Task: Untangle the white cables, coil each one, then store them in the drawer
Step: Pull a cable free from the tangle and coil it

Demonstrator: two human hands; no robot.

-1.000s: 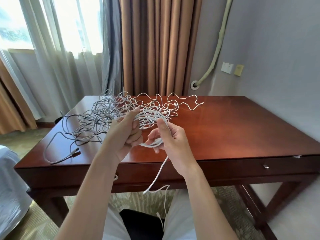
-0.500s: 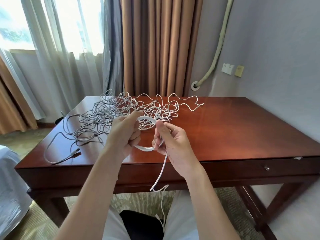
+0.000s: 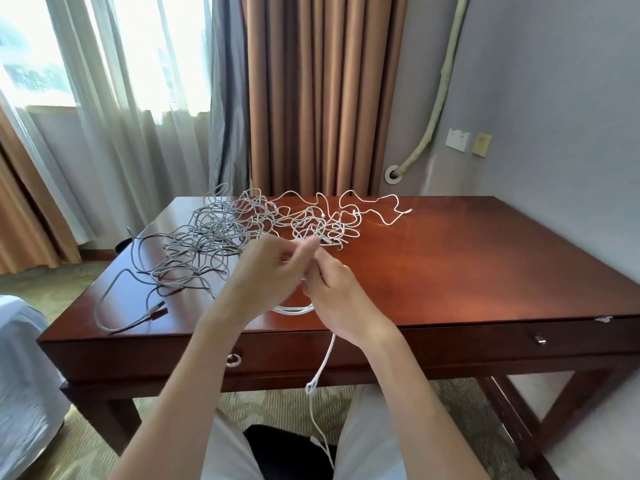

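Hands meet above the near edge of the wooden table [image 3: 485, 271] in the head view. Left hand [image 3: 266, 278] has its fingers curled round a small white coil [image 3: 294, 309], and right hand [image 3: 337, 299] pinches the same white cable, whose loose end [image 3: 320, 372] hangs past the closed drawer [image 3: 450, 344]. Behind them, the tangle of white cables [image 3: 263, 230] sprawls on the tabletop's far left part.

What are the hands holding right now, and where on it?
Both hands, left and right, pinch the white cable at its coiled loops; its tail hangs loose.
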